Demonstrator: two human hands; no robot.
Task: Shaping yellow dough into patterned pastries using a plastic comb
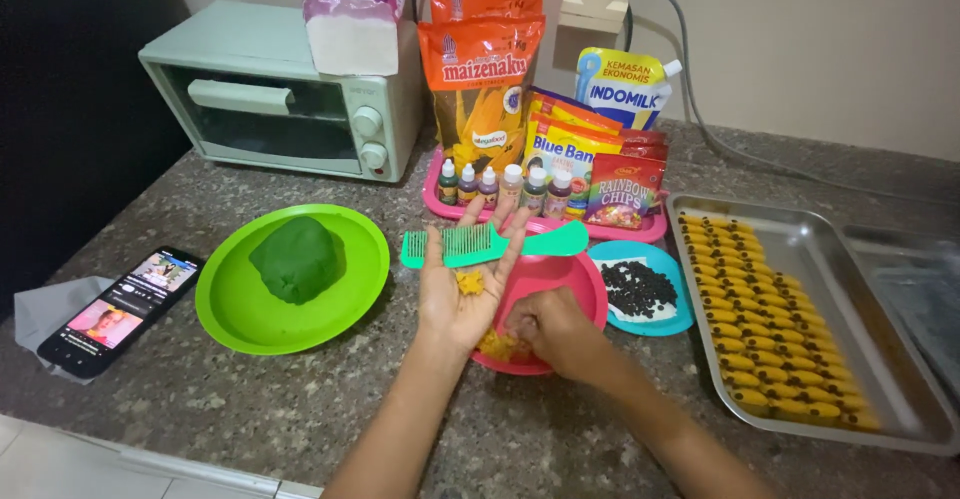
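Observation:
My left hand is held palm up over the counter with a small bit of yellow dough lying on it, fingers spread. My right hand reaches into the pink bowl with its fingers closed on more yellow dough at the bowl's near edge. A teal comb lies just beyond my left fingertips. On the right, a metal tray holds several rows of yellow dough pieces with dark tips.
A green plate with a green dough ball sits left. A phone lies on a grey cloth. A blue saucer of dark chips, a pink tray of small bottles, several food packets and a mint oven stand behind.

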